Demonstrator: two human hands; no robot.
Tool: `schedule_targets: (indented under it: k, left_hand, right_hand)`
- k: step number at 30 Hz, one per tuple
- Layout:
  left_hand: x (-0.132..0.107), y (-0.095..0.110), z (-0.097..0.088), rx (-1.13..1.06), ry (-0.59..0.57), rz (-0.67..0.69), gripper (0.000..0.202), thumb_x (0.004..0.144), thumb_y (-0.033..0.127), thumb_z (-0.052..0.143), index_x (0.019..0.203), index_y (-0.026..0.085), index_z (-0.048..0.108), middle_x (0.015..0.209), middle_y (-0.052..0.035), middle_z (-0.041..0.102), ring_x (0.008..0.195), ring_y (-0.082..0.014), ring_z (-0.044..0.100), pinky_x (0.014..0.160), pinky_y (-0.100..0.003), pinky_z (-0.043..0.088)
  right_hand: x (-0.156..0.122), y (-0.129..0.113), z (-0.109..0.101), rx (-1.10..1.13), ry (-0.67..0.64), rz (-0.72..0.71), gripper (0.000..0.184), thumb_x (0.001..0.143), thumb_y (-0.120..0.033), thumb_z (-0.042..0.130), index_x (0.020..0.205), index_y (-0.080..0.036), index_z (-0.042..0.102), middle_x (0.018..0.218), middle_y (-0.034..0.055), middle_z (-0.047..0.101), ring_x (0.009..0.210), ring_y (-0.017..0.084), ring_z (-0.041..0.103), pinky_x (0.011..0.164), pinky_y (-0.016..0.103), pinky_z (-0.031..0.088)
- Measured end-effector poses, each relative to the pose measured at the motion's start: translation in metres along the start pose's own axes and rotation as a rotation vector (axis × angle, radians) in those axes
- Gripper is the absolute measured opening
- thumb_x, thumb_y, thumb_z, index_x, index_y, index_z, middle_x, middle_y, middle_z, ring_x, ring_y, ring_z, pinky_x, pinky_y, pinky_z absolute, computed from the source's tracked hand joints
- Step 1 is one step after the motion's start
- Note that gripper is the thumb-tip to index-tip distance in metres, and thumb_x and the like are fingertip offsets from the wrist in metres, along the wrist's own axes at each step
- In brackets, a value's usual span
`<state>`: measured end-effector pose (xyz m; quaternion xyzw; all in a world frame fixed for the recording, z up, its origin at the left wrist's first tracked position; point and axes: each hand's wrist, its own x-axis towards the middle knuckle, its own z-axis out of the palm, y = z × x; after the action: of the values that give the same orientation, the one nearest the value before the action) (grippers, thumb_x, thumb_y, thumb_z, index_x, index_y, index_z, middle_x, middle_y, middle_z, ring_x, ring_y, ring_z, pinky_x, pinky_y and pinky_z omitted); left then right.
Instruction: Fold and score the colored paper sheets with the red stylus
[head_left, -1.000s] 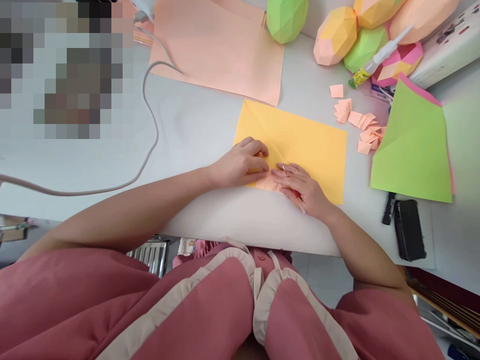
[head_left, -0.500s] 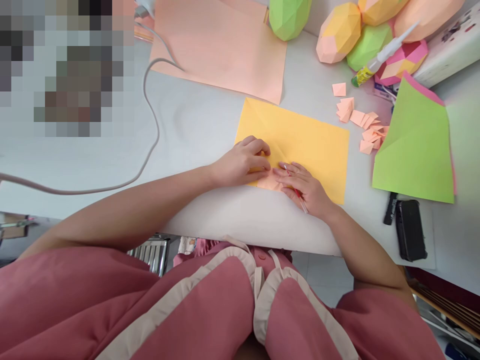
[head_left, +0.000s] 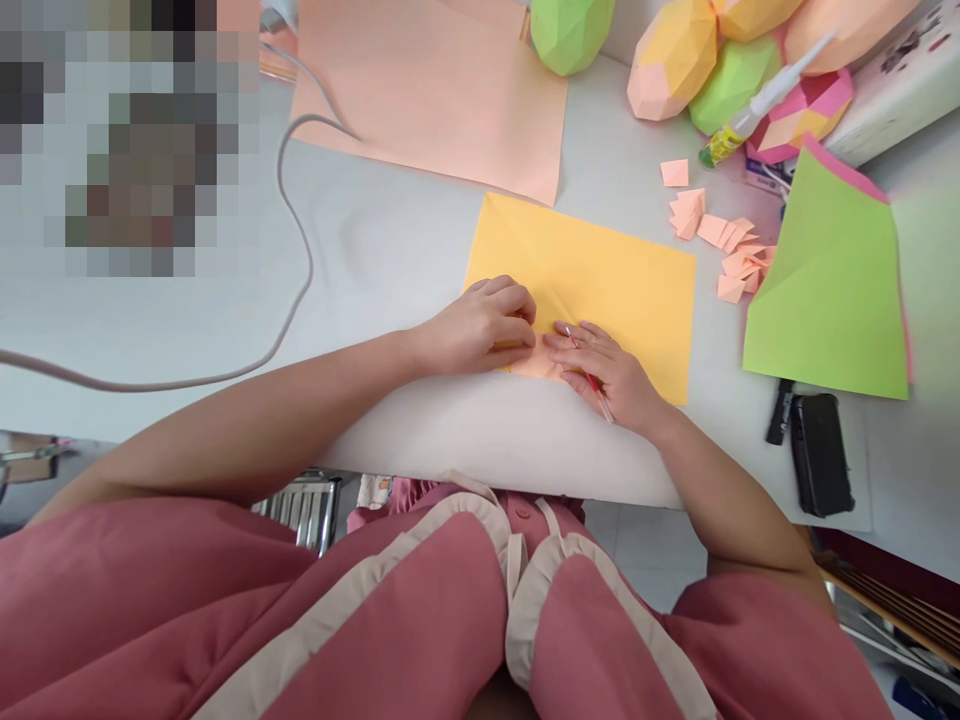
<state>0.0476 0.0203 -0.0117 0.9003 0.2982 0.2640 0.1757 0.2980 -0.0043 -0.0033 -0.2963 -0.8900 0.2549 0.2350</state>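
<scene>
A yellow sheet of paper (head_left: 630, 275) lies on the white table, with a smaller peach paper piece (head_left: 537, 362) on its near edge. My left hand (head_left: 499, 325) rests over the left part of both, fingers bent and fingertips down at the peach piece. Across from it, my right hand (head_left: 604, 365) lies with its fingers fairly straight on the peach piece's right side. A slim red pen-like tool (head_left: 594, 383) with a metal tip is tucked between the right fingers. What lies under the fingertips is hidden.
Small folded peach paper pieces (head_left: 731, 240) lie to the right, beside a green sheet (head_left: 832, 290). Faceted paper shapes (head_left: 675, 60) and a glue tube (head_left: 757, 110) stand behind. A black phone (head_left: 821, 455), a large peach sheet (head_left: 435, 90) and a grey cable (head_left: 307, 250) are also there.
The whole view has shifted slightly. Both hands keep nearly the same pose on the paper, and the red tool stays between the right fingers.
</scene>
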Motion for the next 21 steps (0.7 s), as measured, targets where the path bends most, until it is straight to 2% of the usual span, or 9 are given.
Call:
schedule_targets:
  k: [6,15,21]
  left_hand:
    - [-0.0012,-0.0028,-0.0039,-0.081,-0.071,-0.024,0.021,0.087,0.033,0.055,0.084,0.021,0.072,0.098,-0.0096,0.06,0.092,-0.0219,0.051,0.084,-0.037,0.043]
    - [-0.0023,-0.0036,-0.0025,-0.093,-0.054,0.001,0.023,0.088,0.034,0.054,0.084,0.019,0.072,0.098,-0.0105,0.059,0.092,-0.0225,0.05,0.084,-0.038,0.042]
    - [-0.0033,-0.0041,-0.002,-0.09,-0.064,0.001,0.025,0.089,0.035,0.054,0.085,0.02,0.072,0.1,-0.0105,0.059,0.094,-0.0228,0.049,0.085,-0.039,0.041]
  right_hand:
    - [-0.0008,0.0,0.0009,-0.001,0.016,-0.02,0.029,0.094,-0.017,0.049,0.12,-0.025,0.06,0.126,0.0067,0.066,0.13,0.019,0.051,0.113,0.048,0.039]
    - [-0.0012,0.0026,0.0025,0.007,0.011,0.017,0.028,0.094,-0.024,0.051,0.12,-0.028,0.061,0.127,0.004,0.065,0.129,0.019,0.052,0.113,0.049,0.038]
    - [-0.0007,0.0015,0.0025,0.01,0.038,-0.002,0.028,0.093,-0.021,0.053,0.119,-0.027,0.061,0.125,0.0052,0.066,0.128,0.02,0.053,0.112,0.049,0.04]
